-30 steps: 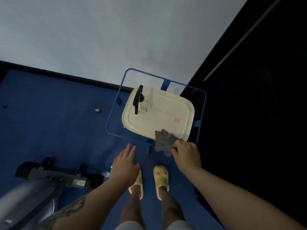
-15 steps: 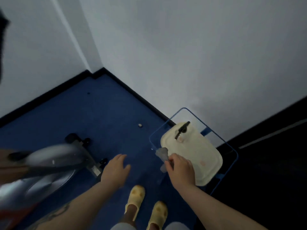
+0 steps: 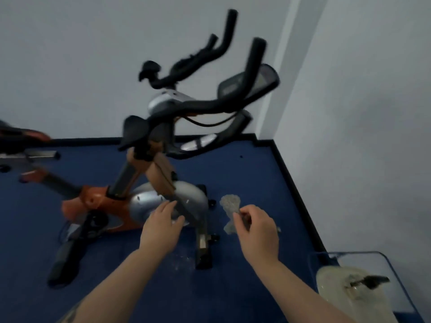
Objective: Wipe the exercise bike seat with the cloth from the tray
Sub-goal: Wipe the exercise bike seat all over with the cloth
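Cloth: pinched in right hand, right of bike.
Left hand: open, empty, before bike.
Seat: far left of bike.

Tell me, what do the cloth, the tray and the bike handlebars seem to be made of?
Cloth: grey, nubby and limp in the right hand, likely microfibre or terry.
Tray: cream, smooth with a rounded rim, probably plastic.
Handlebars: matt black; one grip has a ragged edge, which suggests foam padding over a tube, though blur leaves this open.
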The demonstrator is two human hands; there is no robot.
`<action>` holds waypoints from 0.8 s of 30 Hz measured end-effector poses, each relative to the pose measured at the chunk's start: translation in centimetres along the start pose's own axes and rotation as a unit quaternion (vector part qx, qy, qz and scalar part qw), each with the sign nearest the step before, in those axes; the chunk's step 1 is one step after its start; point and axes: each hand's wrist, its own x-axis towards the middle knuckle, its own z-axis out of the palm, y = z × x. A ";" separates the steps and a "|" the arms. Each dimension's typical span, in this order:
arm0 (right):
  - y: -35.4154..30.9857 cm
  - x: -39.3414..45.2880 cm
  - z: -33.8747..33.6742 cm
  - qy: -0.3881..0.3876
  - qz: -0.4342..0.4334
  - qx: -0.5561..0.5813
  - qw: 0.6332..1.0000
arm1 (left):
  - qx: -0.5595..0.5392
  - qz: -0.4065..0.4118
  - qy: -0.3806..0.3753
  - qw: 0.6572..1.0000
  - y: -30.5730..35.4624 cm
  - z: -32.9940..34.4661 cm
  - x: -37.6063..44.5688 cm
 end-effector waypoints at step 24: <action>-39.9 -0.2 27.7 -0.168 -0.176 0.118 0.963 | 0.051 -0.146 0.215 0.964 -31.5 -34.2 -4.7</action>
